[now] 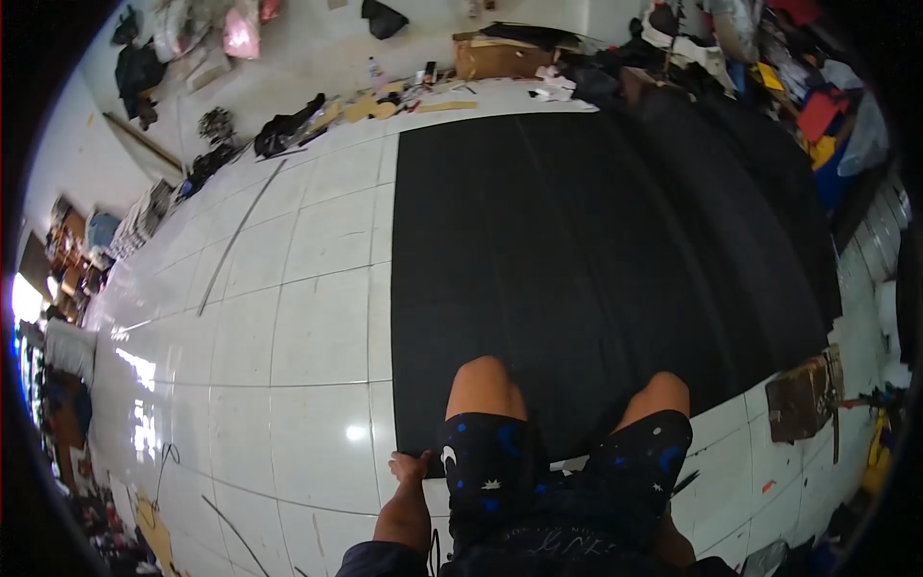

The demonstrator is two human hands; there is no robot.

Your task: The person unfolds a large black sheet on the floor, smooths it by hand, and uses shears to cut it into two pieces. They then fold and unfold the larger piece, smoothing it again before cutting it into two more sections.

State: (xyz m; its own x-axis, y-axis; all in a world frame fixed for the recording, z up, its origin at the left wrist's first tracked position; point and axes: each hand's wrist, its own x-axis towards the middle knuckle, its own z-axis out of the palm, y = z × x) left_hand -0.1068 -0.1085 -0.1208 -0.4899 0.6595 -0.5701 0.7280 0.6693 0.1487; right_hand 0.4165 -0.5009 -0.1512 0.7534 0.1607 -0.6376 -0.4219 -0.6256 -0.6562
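A large sheet of black fabric [461, 250] lies spread over the floor, with faint creases along its length. My left hand [410, 466] is at the sheet's near left corner, its fingers closed at the fabric edge. My bent knees [486, 385] are over the near part of the sheet. Part of my right forearm [676, 544] shows beside my thigh, while the right hand itself is hidden behind the leg. A dark, pointed thing [686, 482] sticks out beside my right thigh; its kind and whether I hold it cannot be made out.
White tiles [322, 327] surround the fabric, with a long thin strip [240, 240] on the left. A brown box [804, 399] stands at right. Another cardboard box [505, 58] and scraps line the far wall. Piled bags and cloth [822, 106] fill the far right.
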